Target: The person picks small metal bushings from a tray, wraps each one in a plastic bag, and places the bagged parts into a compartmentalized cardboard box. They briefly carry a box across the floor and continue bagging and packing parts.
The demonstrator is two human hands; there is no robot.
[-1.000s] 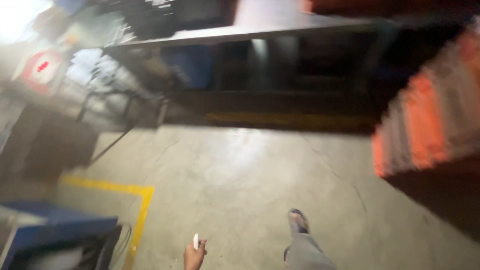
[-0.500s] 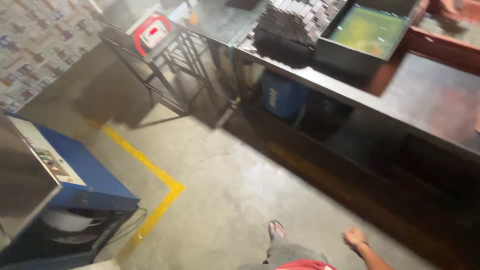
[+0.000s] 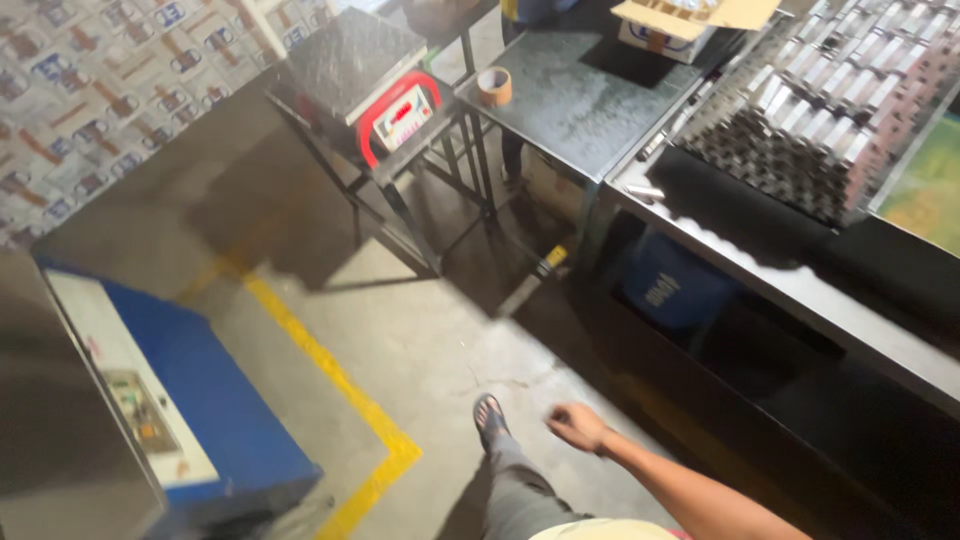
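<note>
My right hand [image 3: 578, 426] swings low over the concrete floor at the bottom centre, its forearm coming in from the lower right. The fingers are loosely curled and nothing shows in them. Just left of the hand are my grey trouser leg and my sandalled foot [image 3: 488, 416], stepping forward. The hand is a short way from the front of a long dark metal workbench [image 3: 800, 295] on the right. My left hand is out of the frame.
Stacked metal pieces [image 3: 790, 120] lie on the bench, with a blue bin [image 3: 668, 288] beneath. Beyond are a table with a tape roll [image 3: 494, 85] and a cardboard box [image 3: 690, 18], a red-framed platform scale [image 3: 395, 105], a blue machine [image 3: 200, 410] and a yellow floor line [image 3: 330, 365].
The view has swung left and forward toward the scale and the tables. My right hand has moved from the lower right to the bottom centre, and the hand with a small white item has left view.
</note>
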